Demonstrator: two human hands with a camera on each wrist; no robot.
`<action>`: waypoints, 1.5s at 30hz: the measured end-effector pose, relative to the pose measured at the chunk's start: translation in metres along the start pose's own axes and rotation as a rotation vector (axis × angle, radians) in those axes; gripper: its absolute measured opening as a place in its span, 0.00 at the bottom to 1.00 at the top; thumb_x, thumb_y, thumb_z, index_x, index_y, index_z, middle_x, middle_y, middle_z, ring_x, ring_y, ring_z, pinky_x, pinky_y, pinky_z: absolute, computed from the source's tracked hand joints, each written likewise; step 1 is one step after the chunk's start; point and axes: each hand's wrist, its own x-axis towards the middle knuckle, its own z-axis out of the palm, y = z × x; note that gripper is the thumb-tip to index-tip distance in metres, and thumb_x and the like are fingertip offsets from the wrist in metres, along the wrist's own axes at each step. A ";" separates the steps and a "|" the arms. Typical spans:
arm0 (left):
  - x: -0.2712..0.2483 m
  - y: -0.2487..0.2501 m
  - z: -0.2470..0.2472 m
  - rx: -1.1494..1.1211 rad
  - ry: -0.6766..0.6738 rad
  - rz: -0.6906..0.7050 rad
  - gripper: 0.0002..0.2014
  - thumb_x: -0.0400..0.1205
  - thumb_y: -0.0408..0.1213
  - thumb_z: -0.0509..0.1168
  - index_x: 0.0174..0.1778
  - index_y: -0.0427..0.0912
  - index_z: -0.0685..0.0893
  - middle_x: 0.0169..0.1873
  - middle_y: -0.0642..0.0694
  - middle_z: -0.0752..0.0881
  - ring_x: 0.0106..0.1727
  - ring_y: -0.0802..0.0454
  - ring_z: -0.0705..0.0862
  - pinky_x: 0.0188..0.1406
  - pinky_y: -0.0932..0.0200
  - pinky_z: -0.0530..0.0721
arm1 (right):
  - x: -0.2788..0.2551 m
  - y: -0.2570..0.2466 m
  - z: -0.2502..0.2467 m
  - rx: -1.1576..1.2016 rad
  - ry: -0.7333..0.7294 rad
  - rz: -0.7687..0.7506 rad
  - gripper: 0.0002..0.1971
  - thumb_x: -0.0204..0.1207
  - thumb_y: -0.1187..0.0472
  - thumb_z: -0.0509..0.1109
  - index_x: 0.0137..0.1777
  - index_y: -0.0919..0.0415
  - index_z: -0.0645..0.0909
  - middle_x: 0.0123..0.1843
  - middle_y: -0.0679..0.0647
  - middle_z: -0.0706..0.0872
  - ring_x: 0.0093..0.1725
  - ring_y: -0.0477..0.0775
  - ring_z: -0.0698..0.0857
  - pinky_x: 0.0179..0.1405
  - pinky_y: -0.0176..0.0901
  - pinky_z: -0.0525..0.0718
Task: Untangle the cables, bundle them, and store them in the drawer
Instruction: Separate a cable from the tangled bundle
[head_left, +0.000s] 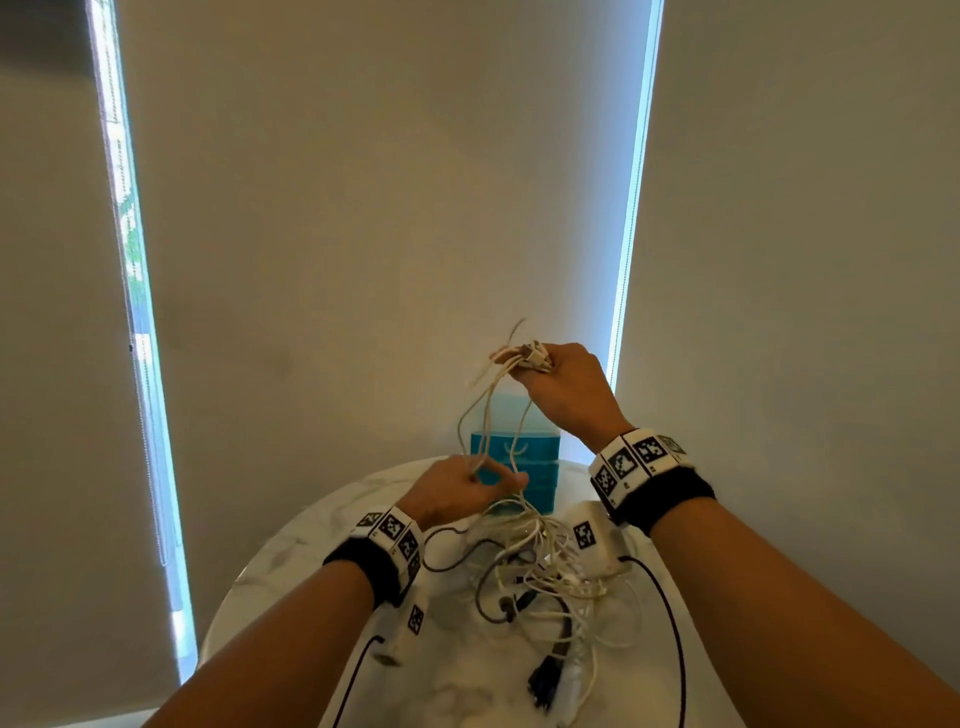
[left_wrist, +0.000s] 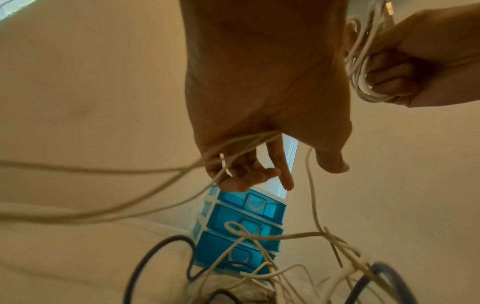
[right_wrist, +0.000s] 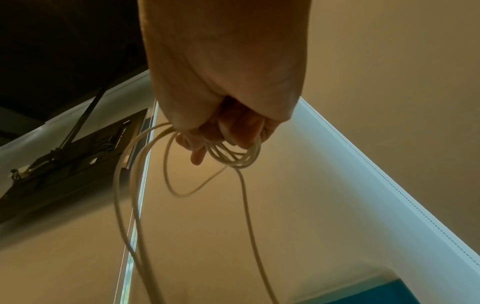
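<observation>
My right hand (head_left: 558, 382) is raised above the table and grips a small coil of white cable (head_left: 527, 358); the right wrist view shows my fingers (right_wrist: 233, 131) curled round its loops (right_wrist: 235, 157). Long white strands (head_left: 485, 421) hang from the coil down to my left hand (head_left: 480, 483), which pinches them just above the tangle. In the left wrist view these strands (left_wrist: 241, 144) cross my left palm under curled fingers (left_wrist: 241, 174). A tangled heap of white and dark cables (head_left: 540, 571) lies on the round marble table (head_left: 291, 551). The blue drawer unit (head_left: 517, 462) stands behind, its drawers closed (left_wrist: 241, 226).
A black plug (head_left: 545, 680) and a thick grey cable (head_left: 493, 597) lie in the heap near the table's front. A white tagged block (head_left: 589, 535) sits to the right of the tangle. Beige roller blinds (head_left: 389, 208) hang close behind the table.
</observation>
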 end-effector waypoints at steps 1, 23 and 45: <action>0.003 0.003 0.000 -0.019 0.058 0.037 0.17 0.85 0.69 0.65 0.55 0.64 0.91 0.42 0.51 0.91 0.39 0.60 0.86 0.40 0.62 0.79 | 0.000 -0.003 -0.001 0.046 0.021 0.013 0.08 0.87 0.47 0.73 0.56 0.34 0.95 0.45 0.41 0.96 0.40 0.44 0.88 0.52 0.56 0.91; 0.009 0.014 -0.019 -0.488 0.419 -0.038 0.03 0.85 0.31 0.73 0.52 0.39 0.92 0.41 0.46 0.96 0.37 0.47 0.96 0.29 0.70 0.84 | -0.079 0.108 0.037 -0.075 -0.183 0.370 0.16 0.79 0.39 0.80 0.42 0.51 0.93 0.35 0.46 0.91 0.37 0.45 0.88 0.37 0.39 0.79; 0.000 0.025 -0.034 -0.635 0.586 0.108 0.09 0.90 0.34 0.68 0.63 0.49 0.89 0.53 0.55 0.96 0.43 0.50 0.96 0.36 0.61 0.88 | -0.057 0.067 0.040 0.581 -0.282 0.602 0.30 0.77 0.47 0.84 0.67 0.72 0.88 0.27 0.48 0.74 0.23 0.46 0.66 0.22 0.36 0.68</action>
